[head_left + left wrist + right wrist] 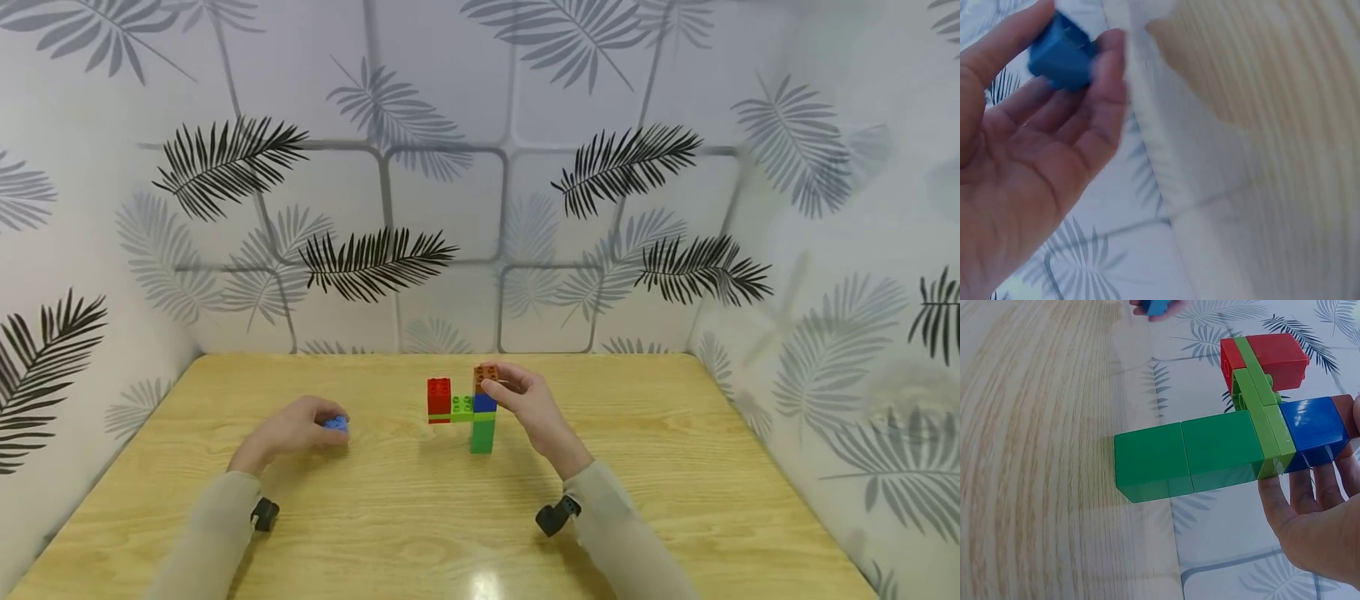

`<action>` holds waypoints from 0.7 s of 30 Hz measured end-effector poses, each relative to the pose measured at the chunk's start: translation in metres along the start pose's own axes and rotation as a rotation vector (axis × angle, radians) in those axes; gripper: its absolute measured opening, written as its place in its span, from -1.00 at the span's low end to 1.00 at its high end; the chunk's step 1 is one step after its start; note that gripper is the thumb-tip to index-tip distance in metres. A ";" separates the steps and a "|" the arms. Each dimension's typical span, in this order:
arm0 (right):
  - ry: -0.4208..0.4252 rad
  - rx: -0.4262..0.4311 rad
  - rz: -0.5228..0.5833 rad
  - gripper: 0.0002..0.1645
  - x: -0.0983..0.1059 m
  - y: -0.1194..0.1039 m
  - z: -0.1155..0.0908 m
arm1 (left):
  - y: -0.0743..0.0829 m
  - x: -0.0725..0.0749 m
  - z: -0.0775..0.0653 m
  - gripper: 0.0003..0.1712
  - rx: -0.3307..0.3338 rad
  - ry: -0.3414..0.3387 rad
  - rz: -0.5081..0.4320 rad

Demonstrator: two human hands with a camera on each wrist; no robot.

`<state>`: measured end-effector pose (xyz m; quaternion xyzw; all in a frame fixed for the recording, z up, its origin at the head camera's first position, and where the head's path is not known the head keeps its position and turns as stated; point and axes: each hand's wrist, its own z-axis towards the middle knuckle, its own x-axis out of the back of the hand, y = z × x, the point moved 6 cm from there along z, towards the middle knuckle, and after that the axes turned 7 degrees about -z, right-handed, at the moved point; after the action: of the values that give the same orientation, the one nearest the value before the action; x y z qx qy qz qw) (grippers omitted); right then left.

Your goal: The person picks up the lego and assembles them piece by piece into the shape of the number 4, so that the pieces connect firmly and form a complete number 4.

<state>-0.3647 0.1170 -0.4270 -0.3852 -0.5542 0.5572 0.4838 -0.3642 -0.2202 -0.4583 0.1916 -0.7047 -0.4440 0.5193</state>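
Observation:
My left hand (296, 433) pinches a light blue toy brick (337, 423) between thumb and fingertips; the left wrist view shows this blue brick (1063, 53) held over an upturned palm. To its right is a brick build. Two stacked green bricks (1185, 456) form its lower column, with lime-green pieces (1266, 437), a dark blue brick (1316, 428) and a brown brick (486, 372) above. A lime arm (461, 406) reaches left to red bricks (438, 397), which hang clear of the table. My right hand (528, 404) grips the column's top around the brown and dark blue bricks.
The wood-grain table (405, 525) carries the build near its middle. Behind and at both sides stand pale walls (450, 308) with a leaf pattern. Each sleeved wrist wears a small black camera (558, 515).

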 end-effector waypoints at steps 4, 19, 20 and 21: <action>-0.004 -0.007 -0.011 -0.50 -0.002 0.003 -0.001 | 0.011 -0.010 0.008 -0.46 -0.042 0.117 0.053; 0.014 -0.008 -0.007 -0.52 -0.001 0.004 0.001 | 0.066 -0.032 0.035 -0.47 -0.223 0.361 -0.199; 0.015 -0.005 -0.007 -0.52 -0.001 0.003 0.001 | 0.069 -0.034 0.036 -0.48 -0.250 0.368 -0.220; 0.015 -0.003 -0.005 -0.51 -0.001 0.003 0.001 | 0.072 -0.036 0.036 -0.49 -0.273 0.377 -0.238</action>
<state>-0.3656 0.1159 -0.4296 -0.3889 -0.5521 0.5524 0.4887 -0.3692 -0.1404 -0.4214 0.2806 -0.5015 -0.5496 0.6064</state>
